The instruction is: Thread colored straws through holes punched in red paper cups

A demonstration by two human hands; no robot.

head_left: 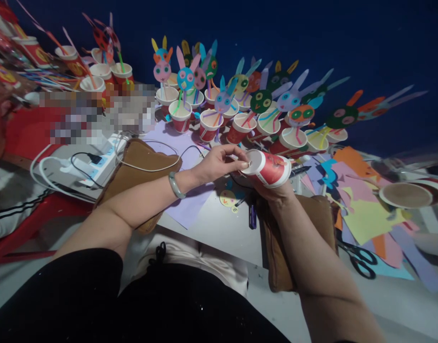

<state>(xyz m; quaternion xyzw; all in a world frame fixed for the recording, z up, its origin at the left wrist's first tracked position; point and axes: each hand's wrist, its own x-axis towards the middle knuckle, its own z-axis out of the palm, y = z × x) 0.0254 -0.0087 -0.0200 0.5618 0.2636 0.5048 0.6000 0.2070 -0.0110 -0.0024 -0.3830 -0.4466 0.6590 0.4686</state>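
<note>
A red and white paper cup [271, 167] lies on its side in my right hand [274, 193], which is wrapped round it from below. The cup's white base faces left. My left hand [219, 163], with a bangle at the wrist, is closed in a pinch at that base, thumb and forefinger touching near its middle. Whatever is between those fingertips is too small to make out. Beneath the hands, a purple paper sheet [185, 209], a small yellow paper face [227, 198] and a purple marker [253, 216] lie on the white table [212, 232].
Behind stand several cups with paper rabbit heads on coloured straws [186, 78]. Brown cushions [142, 164] flank the work spot. Coloured paper scraps [365, 209] and black scissors [362, 259] lie right. A power strip [104, 159] with cables is left. Part of another person shows at the left edge.
</note>
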